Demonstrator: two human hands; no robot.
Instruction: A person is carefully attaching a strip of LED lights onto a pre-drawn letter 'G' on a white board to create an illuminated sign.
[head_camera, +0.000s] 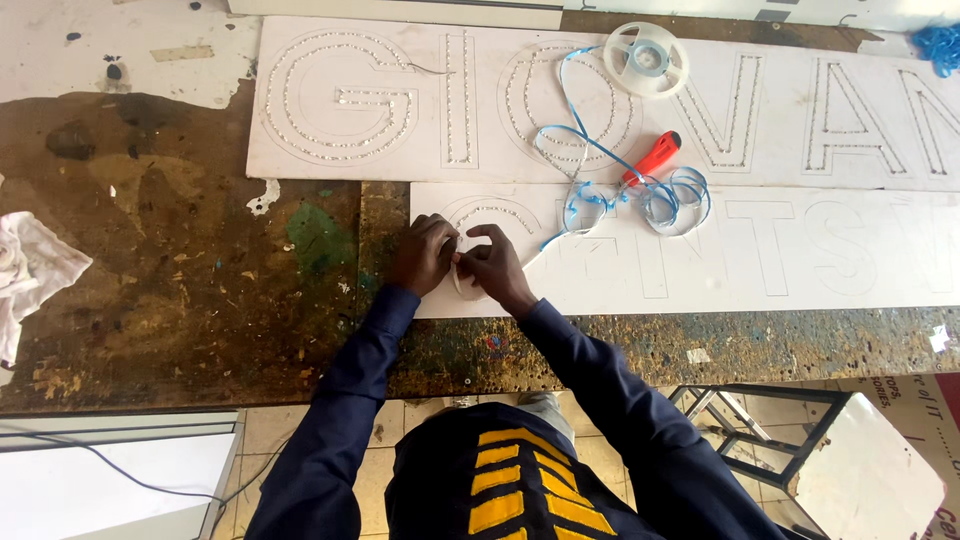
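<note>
My left hand and my right hand meet over the left end of a white board with outlined letters. Their fingertips pinch together at the first letter, on something small that I cannot make out. A blue and white strip runs in loops from near my right hand up to a white plastic reel. A red-handled tool lies on the loops. A larger white board lies behind, its letters filled with rows of small studs.
The boards rest on a stained brown workbench. A white rag lies at the left edge. A metal-framed stand and a white panel with a cable stand below the bench.
</note>
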